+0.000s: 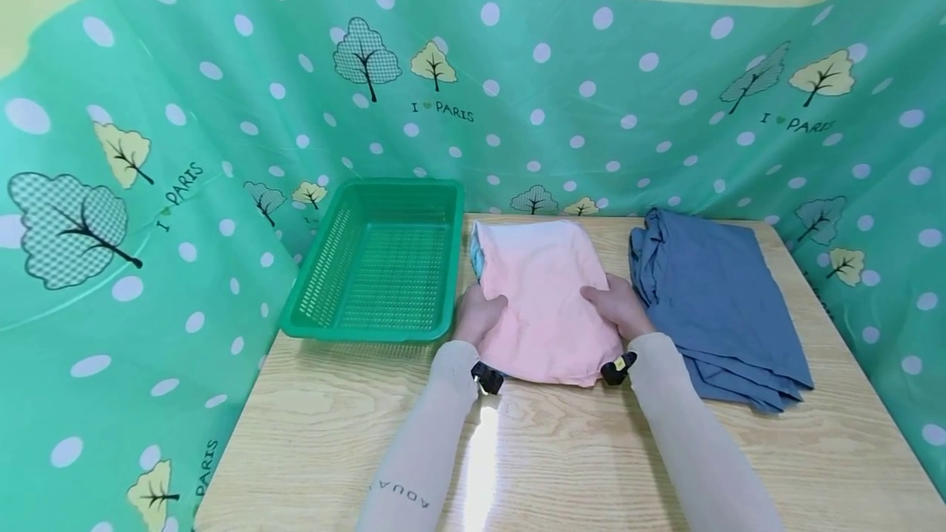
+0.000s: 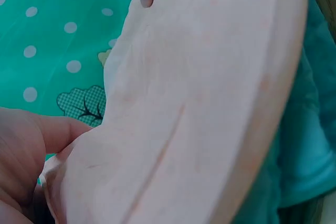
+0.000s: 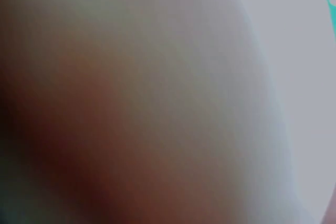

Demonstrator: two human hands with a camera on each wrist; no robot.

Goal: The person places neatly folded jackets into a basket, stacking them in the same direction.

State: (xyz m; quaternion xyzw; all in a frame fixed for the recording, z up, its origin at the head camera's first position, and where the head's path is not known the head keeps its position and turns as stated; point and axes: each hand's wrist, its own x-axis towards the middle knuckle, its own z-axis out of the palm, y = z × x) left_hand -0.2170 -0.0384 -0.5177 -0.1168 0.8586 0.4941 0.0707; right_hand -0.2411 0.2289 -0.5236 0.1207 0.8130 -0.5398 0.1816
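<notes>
A folded pink cloth (image 1: 545, 302) is held in front of me between both hands, its far end near the back curtain. A light-blue layer (image 1: 476, 254) peeks out at its left edge. My left hand (image 1: 479, 314) grips the left side, thumb on top and the other fingers hidden beneath. On the opposite side my right hand (image 1: 619, 306) holds the cloth the same way. The left wrist view shows the pink fabric (image 2: 199, 87) close up, with teal cloth (image 2: 310, 145) behind it. Blurred fabric fills most of the right wrist view.
To the left stands a green plastic basket (image 1: 296, 325) with perforated sides. A folded dark-blue cloth (image 1: 727, 294) lies on the right, close to my right hand. Beneath everything is a wooden table (image 1: 325, 433). Green dotted curtain (image 1: 591, 113) encloses the back and sides.
</notes>
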